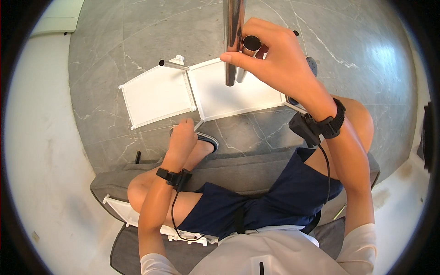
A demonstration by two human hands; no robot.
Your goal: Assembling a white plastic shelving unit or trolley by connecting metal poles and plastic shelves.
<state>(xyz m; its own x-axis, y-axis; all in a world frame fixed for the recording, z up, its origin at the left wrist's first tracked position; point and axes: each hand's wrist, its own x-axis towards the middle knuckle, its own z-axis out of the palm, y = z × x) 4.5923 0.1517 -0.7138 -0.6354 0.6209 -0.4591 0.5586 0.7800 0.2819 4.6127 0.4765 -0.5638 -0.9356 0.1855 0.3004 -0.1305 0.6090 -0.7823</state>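
Observation:
My right hand [277, 57] is raised over the white rectangular shelf panel [238, 98], closed on metal tubes. Its thumb crosses a long shiny tube [230, 75] that runs out of the top of the picture. Beside it, a second tube [251, 44] shows its dark open end between thumb and fingers. Lower and to the left, my left hand [182, 140] is closed around a metal tube [199, 124] at the panel's near left corner. Part of that tube is hidden by the fingers. Another short tube [173, 65] stands at the panel's far left corner.
A second white panel [156, 96] lies left of the first on the grey tiled floor [151, 23]. My sandalled foot [206, 144] is by the near left corner. I sit on a grey cushioned seat [247, 176], with more white parts [121, 208] at my left side.

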